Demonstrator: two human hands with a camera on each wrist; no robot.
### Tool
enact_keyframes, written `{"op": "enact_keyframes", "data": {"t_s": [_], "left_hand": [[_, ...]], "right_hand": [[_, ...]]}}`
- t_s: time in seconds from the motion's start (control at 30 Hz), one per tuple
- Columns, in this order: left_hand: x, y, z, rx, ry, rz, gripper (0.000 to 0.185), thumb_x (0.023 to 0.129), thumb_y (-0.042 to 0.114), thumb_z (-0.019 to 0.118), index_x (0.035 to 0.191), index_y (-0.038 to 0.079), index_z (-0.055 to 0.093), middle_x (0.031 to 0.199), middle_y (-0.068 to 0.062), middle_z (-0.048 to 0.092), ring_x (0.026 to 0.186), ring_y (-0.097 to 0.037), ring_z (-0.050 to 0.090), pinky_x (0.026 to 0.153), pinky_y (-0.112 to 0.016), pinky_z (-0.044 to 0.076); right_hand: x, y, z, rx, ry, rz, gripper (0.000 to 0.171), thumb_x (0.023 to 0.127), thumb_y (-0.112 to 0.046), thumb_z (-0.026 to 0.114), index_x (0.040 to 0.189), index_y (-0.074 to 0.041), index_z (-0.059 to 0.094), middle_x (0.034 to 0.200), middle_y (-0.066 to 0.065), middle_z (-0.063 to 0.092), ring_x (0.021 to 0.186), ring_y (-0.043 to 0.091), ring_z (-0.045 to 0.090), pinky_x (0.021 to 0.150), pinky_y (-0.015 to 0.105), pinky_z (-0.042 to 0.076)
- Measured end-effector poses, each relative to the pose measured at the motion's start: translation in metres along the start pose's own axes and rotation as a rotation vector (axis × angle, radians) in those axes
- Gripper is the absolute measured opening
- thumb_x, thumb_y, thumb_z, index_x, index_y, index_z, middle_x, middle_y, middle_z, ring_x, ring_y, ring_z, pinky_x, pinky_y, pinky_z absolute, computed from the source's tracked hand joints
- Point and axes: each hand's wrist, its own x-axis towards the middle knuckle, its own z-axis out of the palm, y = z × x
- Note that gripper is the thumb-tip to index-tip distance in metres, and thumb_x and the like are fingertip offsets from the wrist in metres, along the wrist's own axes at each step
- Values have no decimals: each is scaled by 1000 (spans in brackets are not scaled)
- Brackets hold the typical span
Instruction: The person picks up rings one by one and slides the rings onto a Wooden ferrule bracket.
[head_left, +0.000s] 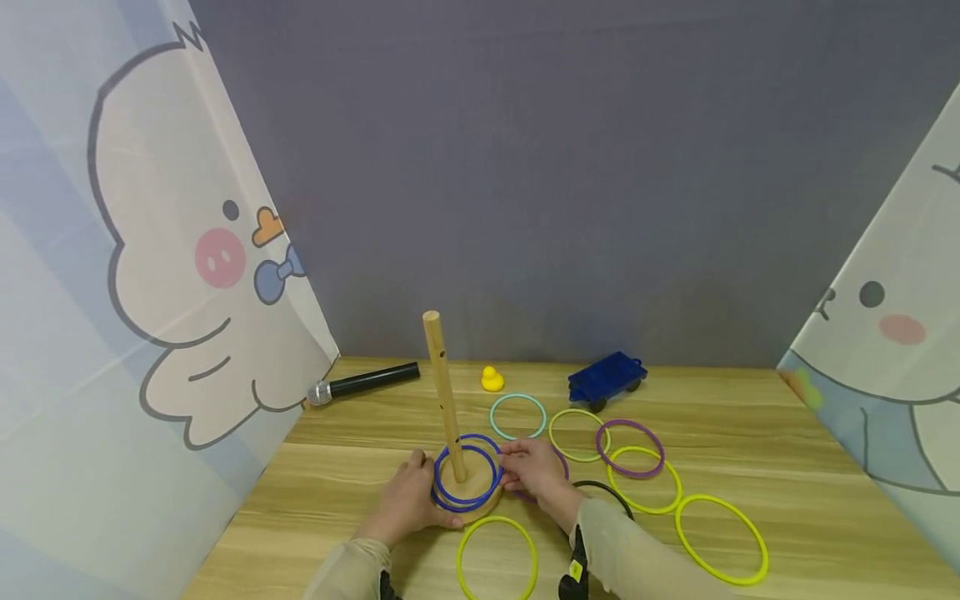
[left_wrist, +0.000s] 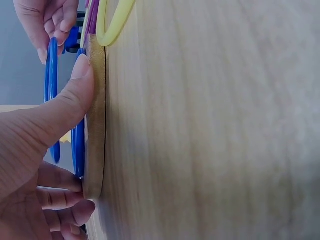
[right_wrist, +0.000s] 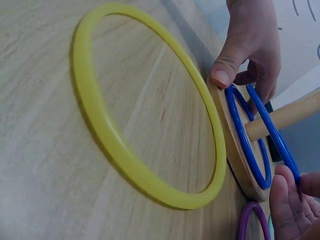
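A wooden peg stand [head_left: 444, 392] rises from a round wooden base [head_left: 480, 510] on the table. My left hand [head_left: 408, 500] grips the base's left edge, with the thumb [left_wrist: 80, 75] on the rim [left_wrist: 95, 125] and the fingers curled below. Two blue rings encircle the peg [right_wrist: 287, 114]. One blue ring [right_wrist: 240, 135] lies on the base. My right hand [head_left: 534, 468] pinches the right side of the other blue ring [left_wrist: 52, 65], which is lifted off the base and tilted [right_wrist: 272, 131]. The right fingertips [right_wrist: 287, 200] meet that ring's edge.
Loose rings lie right of the stand: teal [head_left: 517, 395], purple [head_left: 630, 421], black [head_left: 603, 483] and several yellow ones [head_left: 497, 518] [right_wrist: 150, 170]. At the back lie a microphone [head_left: 363, 383], a yellow duck [head_left: 492, 379] and a blue toy cart [head_left: 606, 377]. Cartoon curtains flank the table.
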Motion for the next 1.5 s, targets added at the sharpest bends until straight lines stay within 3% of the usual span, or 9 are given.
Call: {"op": "enact_keyframes", "data": {"t_s": [0.37, 0.63, 0.77, 0.87, 1.17, 1.5], "left_hand": [[0, 4, -2, -4, -15, -13, 108, 47, 57, 92, 118, -16, 57, 112, -22, 52, 95, -40, 57, 80, -52, 51], [0, 4, -3, 10, -25, -11, 109, 50, 58, 91, 120, -18, 55, 115, -23, 51, 97, -40, 56, 81, -51, 51], [0, 5, -3, 9, -44, -22, 110, 51, 58, 90, 122, -18, 54, 116, -24, 51, 98, -41, 55, 82, -52, 51], [0, 5, -3, -1, -56, -33, 111, 51, 58, 90, 122, -18, 54, 117, -24, 51, 99, -41, 55, 82, -53, 51], [0, 3, -3, 0, -43, -26, 110, 50, 57, 91, 121, -18, 54, 118, -24, 51, 100, -42, 55, 83, -53, 51], [1, 3, -7, 9, -75, -43, 110, 51, 57, 91, 123, -17, 54, 121, -26, 50, 103, -44, 55, 85, -54, 51]], "right_hand": [[5, 6, 4, -54, -10, -55, 20, 89, 1, 65, 105, 12, 66, 76, 12, 70, 53, 13, 63, 50, 28, 55], [8, 12, 8, -312, 64, -187, 4, 83, 1, 72, 86, 2, 69, 61, 5, 64, 46, 14, 60, 43, 27, 51], [7, 13, 8, -446, 83, -244, 8, 82, -1, 75, 78, -3, 68, 57, 1, 62, 43, 15, 58, 40, 24, 47], [4, 11, 6, -478, 69, -265, 8, 82, -1, 75, 78, -4, 69, 58, 1, 62, 44, 17, 59, 40, 23, 46], [-10, 1, -14, -468, 29, -288, 5, 87, -5, 71, 87, 0, 71, 63, 5, 64, 50, 17, 61, 46, 26, 49], [-28, -2, -49, -317, 28, -239, 13, 88, -3, 69, 95, 7, 69, 74, 18, 67, 56, 28, 65, 51, 36, 56]]}}
